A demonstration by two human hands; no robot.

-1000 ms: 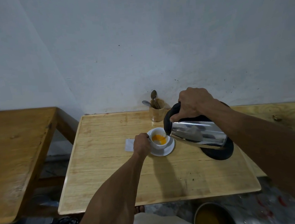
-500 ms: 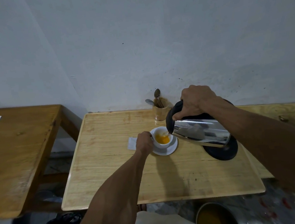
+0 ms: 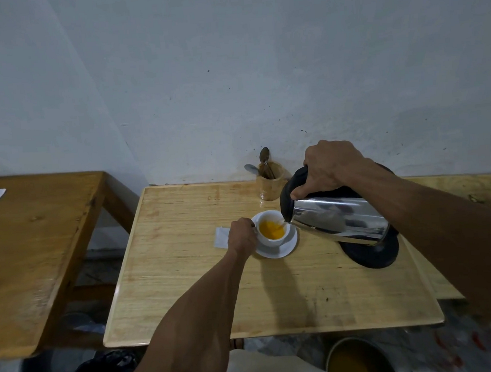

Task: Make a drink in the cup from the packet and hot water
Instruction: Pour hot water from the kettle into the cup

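Note:
A white cup [image 3: 272,239] with orange liquid inside stands on a white saucer [image 3: 285,249] on the light wooden table [image 3: 188,294]. My left hand [image 3: 243,237] grips the cup's left side. My right hand [image 3: 330,168] holds the black handle of a steel kettle [image 3: 339,217], tilted with its spout over the cup's right rim. A thin stream runs from the spout into the cup. A white packet [image 3: 221,237] lies flat just left of my left hand, partly hidden by it.
The kettle's black base [image 3: 375,253] sits on the table under the kettle. A wooden holder with spoons [image 3: 270,183] stands by the wall. A darker wooden table [image 3: 30,249] is at the left. A round pot [image 3: 357,360] sits on the floor.
The orange liquid in the cup has risen a little as water runs in. Both hands hold the same grips; the view has shifted slightly.

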